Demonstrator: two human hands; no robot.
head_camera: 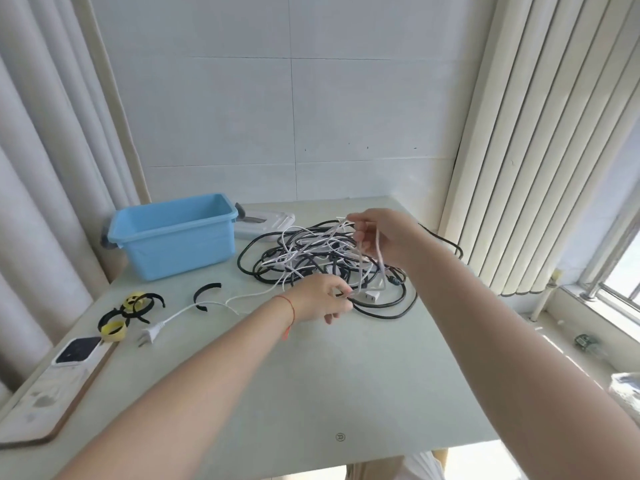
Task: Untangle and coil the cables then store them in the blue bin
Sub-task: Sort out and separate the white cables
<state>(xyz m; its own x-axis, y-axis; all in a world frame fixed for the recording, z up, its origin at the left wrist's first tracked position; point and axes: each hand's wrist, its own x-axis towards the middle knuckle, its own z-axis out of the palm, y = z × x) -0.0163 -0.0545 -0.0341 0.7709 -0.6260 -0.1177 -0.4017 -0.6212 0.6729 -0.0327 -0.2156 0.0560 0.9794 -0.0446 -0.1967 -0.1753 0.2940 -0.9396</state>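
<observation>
Cables (322, 261), black and white, lie in one tangled heap on the pale table (311, 375), toward its far right part. No brand or label can be read anywhere; the only mark is a small round stamp (340, 437) printed near the table's front edge, too small to make out.

The right hand (384, 237) is raised over the heap's 2 o'clock side, fingers curled round several white strands that hang from it down into the pile. The left hand (320, 299) sits low at the heap's 6 o'clock edge, its fingertips pinching cable just beside a white connector (369, 295); exactly which strand it holds I cannot tell. A red string (290, 313) circles that wrist.

One white cord trails out from the heap toward 8 o'clock and ends in a white plug (151, 335) lying flat on the table, well apart from both hands.

At 10 o'clock from the heap stands the blue bin (173, 237), with no cable in the part of it that shows. Behind it rests a white lid (263, 221). Black and yellow straps (131, 311) lie scattered in front of the bin, and a white device with a dark screen (78, 349) lies at the table's left edge.
</observation>
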